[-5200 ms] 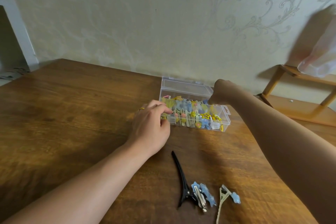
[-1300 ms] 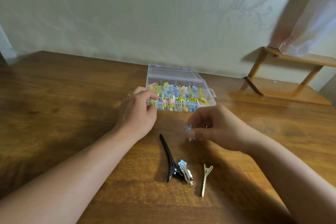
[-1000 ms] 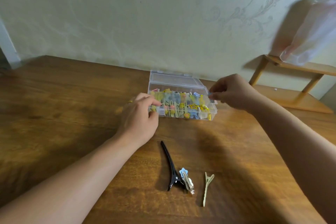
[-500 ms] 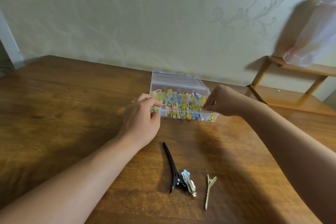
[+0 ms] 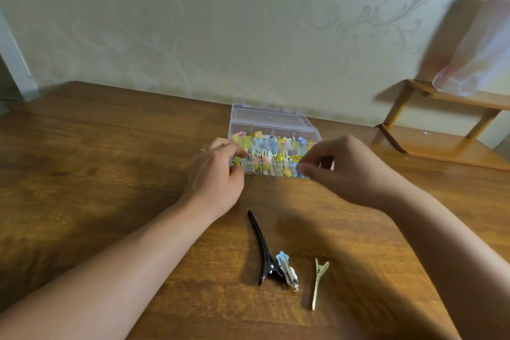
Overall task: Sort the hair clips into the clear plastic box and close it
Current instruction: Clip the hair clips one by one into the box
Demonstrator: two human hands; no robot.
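Looking at it, you're most of the way: clear plastic box point(image 5: 271, 130), lid open, sits packed by the wall, your left hand point(image 5: 218, 174) gripping its corner, right hand point(image 5: 345, 171) fingers curled, contents unclear, while black clip point(image 5: 262, 248), blue star clip point(image 5: 285, 268) and gold clip point(image 5: 318, 281) wait near you.

Both hands reach forward, left hand point(image 5: 218, 171) curled, right hand point(image 5: 346, 171) fingertips pinched.

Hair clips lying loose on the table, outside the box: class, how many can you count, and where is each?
3, all near the front edge: a black clip leftmost, a blue star clip touching its right side, and a beige clip apart on the right.
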